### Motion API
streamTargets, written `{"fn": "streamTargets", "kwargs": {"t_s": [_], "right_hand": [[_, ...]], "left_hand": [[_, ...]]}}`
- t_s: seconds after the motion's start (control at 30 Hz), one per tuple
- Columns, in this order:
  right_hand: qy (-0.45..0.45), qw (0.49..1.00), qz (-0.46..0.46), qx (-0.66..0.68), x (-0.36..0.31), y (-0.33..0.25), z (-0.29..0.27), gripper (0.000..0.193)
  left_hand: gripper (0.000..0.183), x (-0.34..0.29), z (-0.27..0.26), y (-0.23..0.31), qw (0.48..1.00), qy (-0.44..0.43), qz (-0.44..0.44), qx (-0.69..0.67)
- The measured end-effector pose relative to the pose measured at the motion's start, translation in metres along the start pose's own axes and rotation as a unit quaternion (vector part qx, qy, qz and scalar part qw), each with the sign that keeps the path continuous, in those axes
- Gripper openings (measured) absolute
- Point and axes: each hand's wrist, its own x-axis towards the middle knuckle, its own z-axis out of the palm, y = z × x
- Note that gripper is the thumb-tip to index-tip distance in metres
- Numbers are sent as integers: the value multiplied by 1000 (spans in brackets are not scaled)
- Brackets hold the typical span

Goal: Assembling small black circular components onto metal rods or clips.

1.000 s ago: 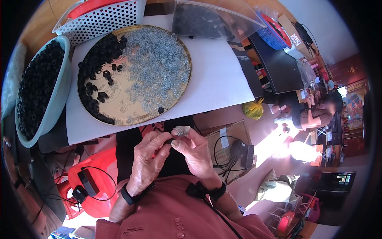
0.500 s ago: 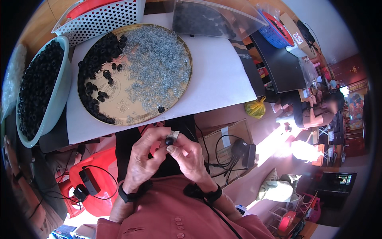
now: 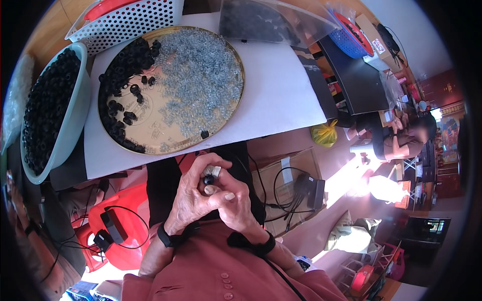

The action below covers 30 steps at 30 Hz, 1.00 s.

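My left hand [image 3: 190, 200] and my right hand [image 3: 233, 203] meet in front of my body, below the table's near edge. A small round black plastic piece [image 3: 209, 179] sits between their fingertips. Both hands are closed around it, thumbs close together. A whitish wrap [image 3: 214, 171] shows at a fingertip just above the piece. On the table, a round gold tray [image 3: 155, 131] carries black ring-like pieces [image 3: 134, 55] on its left and many small clear plastic pieces [image 3: 201, 75] on its right. One black piece [image 3: 205, 134] lies apart near the tray's near rim.
A pale green basin [image 3: 75, 108] of black pieces stands left, beside a white perforated basket [image 3: 135, 27]. A clear plastic bin [image 3: 271, 22] is at the back. Cables and a black adapter [image 3: 315, 193] lie right on cardboard. A red stool [image 3: 128, 200] stands left; people sit both sides.
The hands have drawn closer together and shifted slightly left, with the fingers curling further around the black piece. The tray's contents look the same.
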Motion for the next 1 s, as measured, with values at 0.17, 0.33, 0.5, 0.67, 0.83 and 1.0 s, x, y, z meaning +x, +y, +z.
{"fn": "streamTargets", "kwargs": {"t_s": [0.17,0.33,0.5,0.67,0.83,1.0], "right_hand": [[3,1000,13,-12,-2,7,-3,20],[-11,999,25,-25,2,11,-6,17],[-21,999,35,9,3,12,-7,24],[-7,995,59,77,5,26,-3,25],[-36,996,-33,-68,4,-3,-4,27],[-20,973,-182,-140,3,-3,-7,23]], "left_hand": [[48,-4,8,-9,999,22,-20,-38],[39,-3,14,-9,996,57,-38,-64],[33,-3,14,-10,996,58,-33,-66],[34,-4,12,-10,993,70,-91,-26],[48,0,8,6,996,60,7,59],[45,-3,12,9,998,22,43,-28]]}}
